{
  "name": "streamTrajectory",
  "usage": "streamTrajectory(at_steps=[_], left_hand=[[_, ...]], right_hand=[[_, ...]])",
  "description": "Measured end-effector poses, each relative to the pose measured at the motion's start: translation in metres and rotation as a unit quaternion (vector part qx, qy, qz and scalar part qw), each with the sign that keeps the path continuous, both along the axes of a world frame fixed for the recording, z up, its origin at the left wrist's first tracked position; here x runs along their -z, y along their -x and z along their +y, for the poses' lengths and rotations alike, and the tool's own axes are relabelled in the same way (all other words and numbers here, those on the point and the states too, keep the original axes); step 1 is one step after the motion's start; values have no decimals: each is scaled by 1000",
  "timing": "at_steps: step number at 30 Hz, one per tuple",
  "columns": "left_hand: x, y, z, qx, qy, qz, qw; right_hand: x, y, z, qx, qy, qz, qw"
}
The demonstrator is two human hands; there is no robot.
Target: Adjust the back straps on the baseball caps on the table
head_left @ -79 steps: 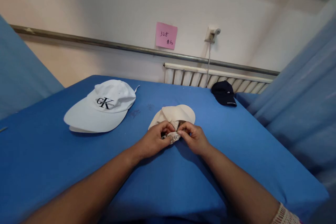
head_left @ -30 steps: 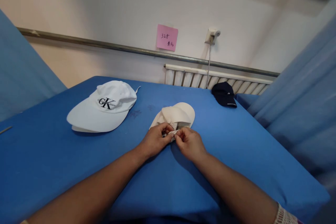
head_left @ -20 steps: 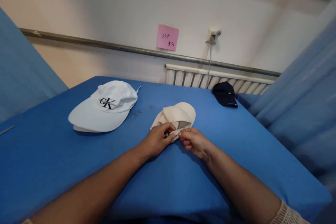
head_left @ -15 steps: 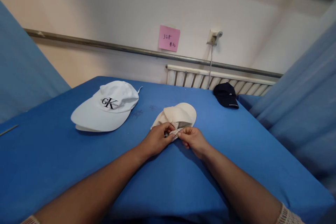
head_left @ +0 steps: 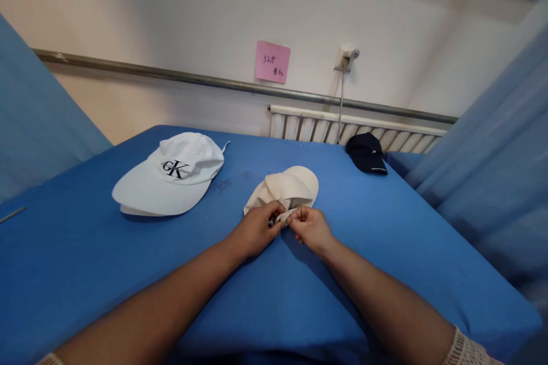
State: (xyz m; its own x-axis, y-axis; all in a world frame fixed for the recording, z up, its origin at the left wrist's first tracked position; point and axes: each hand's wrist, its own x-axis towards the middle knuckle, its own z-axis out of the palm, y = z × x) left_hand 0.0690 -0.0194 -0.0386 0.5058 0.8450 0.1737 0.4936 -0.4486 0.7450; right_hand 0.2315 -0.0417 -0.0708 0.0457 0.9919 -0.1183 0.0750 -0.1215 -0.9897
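A beige baseball cap (head_left: 289,189) lies mid-table on the blue cover, its brim pointing away from me and its back strap nearest me. My left hand (head_left: 257,229) is closed on the left part of the strap, thumb in front and fingers behind. Pinched between the thumb and fingers of my right hand (head_left: 311,231) is the strap's right side. The fingertips partly hide the strap and its small metal buckle. To the left sits a larger white cap (head_left: 192,157) with a black letter print, apart from both hands.
A dark navy cap (head_left: 366,153) rests at the table's (head_left: 274,296) far right corner. A thin stick (head_left: 12,214) lies at the left edge. Behind stand a white radiator (head_left: 308,125) and a wall rail (head_left: 192,80). Blue curtains (head_left: 492,171) hang on both sides.
Both hands stay at the beige cap's strap. My right hand's fingers have shifted slightly along it, and the ring-like buckle seen half a second ago is now covered. The other caps stay put.
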Motion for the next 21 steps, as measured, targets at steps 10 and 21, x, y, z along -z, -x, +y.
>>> streamTrajectory(at_steps=[10, 21], left_hand=[[3, 2, 6, 38, 53, -50, 997], [3, 0, 9, -21, 209, -147, 967]], right_hand=[[-10, -16, 4, -71, 115, 215, 967], [3, -5, 3, -14, -50, -1, 999]])
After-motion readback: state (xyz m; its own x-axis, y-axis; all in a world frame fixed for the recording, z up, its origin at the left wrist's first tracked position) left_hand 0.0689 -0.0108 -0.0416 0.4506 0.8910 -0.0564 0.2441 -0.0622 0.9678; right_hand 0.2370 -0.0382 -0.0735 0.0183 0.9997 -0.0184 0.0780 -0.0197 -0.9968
